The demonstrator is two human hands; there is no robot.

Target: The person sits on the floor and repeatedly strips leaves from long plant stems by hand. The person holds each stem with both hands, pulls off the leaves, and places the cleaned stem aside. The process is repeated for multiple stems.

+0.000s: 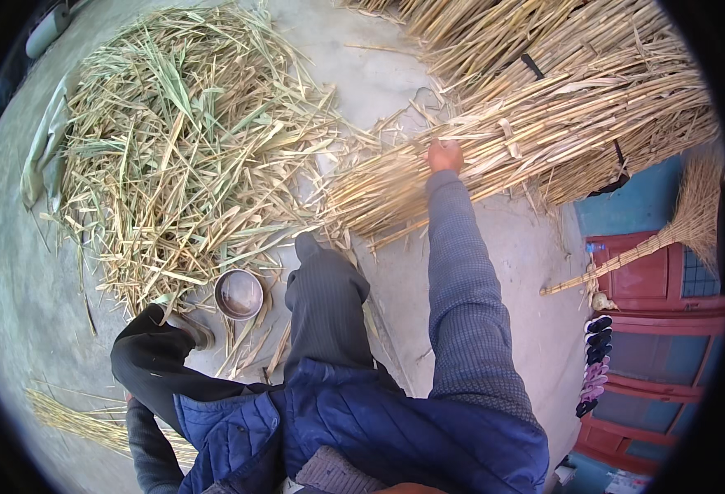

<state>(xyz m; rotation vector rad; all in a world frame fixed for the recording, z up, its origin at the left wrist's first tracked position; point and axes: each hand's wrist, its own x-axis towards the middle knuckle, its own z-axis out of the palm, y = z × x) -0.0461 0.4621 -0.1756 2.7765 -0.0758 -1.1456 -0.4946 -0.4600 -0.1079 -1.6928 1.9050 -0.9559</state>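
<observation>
My right hand (445, 155) reaches out to a long bundle of dry reed stalks (544, 136) at the upper right. Its fingers look closed on some of the stalks, though the fingertips are partly hidden. The stalk ends left of this hand are blurred. At the lower left, my left arm (150, 449) hangs beside my bent leg. Only a sliver of my left hand may show past the cuff, and its fingers are hidden. More thin stalks (82, 420) lie on the floor by that arm.
A large heap of green and yellow leaves and stalks (181, 148) spreads ahead on the left. Near my feet stands a round metal bowl (239, 294). Dark ties (532, 66) bind the reeds. To the right are a straw broom (651, 244), several shoes (597, 354) and red doors (651, 379).
</observation>
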